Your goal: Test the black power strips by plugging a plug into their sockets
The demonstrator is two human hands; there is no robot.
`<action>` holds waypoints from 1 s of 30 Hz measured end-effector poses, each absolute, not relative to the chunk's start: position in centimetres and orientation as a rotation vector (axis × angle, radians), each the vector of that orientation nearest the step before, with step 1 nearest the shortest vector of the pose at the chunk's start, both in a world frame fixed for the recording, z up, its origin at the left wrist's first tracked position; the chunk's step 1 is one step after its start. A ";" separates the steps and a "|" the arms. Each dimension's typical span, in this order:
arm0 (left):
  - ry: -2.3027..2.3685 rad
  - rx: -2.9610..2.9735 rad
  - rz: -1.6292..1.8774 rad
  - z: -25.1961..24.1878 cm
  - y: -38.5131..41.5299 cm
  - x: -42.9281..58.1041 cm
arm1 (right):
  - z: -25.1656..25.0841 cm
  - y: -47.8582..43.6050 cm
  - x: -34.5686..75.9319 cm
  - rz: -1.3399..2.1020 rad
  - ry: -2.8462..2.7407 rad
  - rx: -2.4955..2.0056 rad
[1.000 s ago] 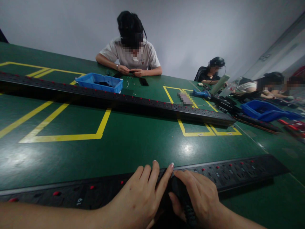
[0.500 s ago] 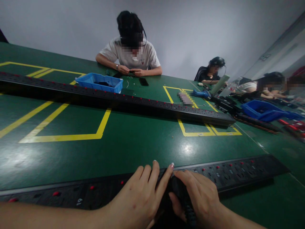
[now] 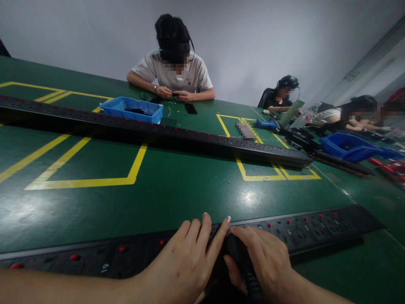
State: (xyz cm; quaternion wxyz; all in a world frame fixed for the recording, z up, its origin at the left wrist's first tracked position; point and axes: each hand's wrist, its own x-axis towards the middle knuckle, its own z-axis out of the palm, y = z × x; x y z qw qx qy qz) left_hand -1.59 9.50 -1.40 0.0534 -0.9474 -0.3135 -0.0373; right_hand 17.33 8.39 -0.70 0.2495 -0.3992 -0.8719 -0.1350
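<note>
A long black power strip [image 3: 303,232] with red buttons, socket slots and small white numbers lies across the near side of the table. My left hand [image 3: 186,253] is laid over its middle, closed on the strip, fingers reaching to the far edge and index finger apart from the others; its thumb is mostly hidden. Close beside it, my right hand [image 3: 267,255] grips a black plug [image 3: 237,249] with a ribbed cable end. The plug's front meets the strip's top between the hands; whether it sits in a socket is hidden.
Another long black strip [image 3: 190,137] with red buttons crosses the green table [image 3: 177,185] farther back. Behind it stands a blue bin [image 3: 110,110] with dark parts. A person [image 3: 177,71] sits opposite; more people, tools and a blue tray [image 3: 344,147] are at right.
</note>
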 end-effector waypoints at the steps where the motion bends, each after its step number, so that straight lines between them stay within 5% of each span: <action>1: -0.952 -2.880 -0.110 -1.4 9.5 -1.6 | -0.7 8.4 17.3 -0.366 -2.376 -1.091; 30: -0.948 -2.891 -0.089 -1.1 9.6 -1.6 | -0.8 8.3 17.3 -0.381 -2.378 -1.086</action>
